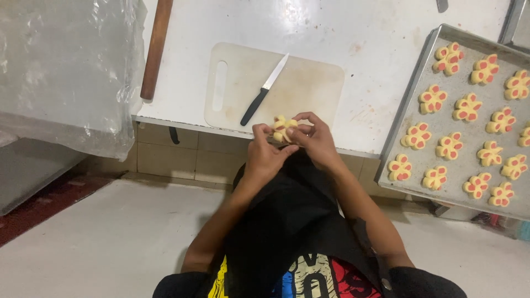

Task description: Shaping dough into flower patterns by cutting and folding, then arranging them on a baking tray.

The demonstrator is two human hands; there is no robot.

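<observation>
flower-shaped dough piece (pixel 284 129) between both hands (pixel 290 148)

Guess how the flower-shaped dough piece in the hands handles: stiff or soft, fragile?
The flower-shaped dough piece probably is soft: the left hand and right hand pinch it with fingertips only. Thin petals look likely to deform or tear if squeezed. It seems light, like those lying flat on the baking tray, and unlikely to roll.

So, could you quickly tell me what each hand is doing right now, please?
Left hand: fingers closed on the flower-shaped dough piece.
Right hand: fingers closed on the same dough piece from the other side.
</observation>
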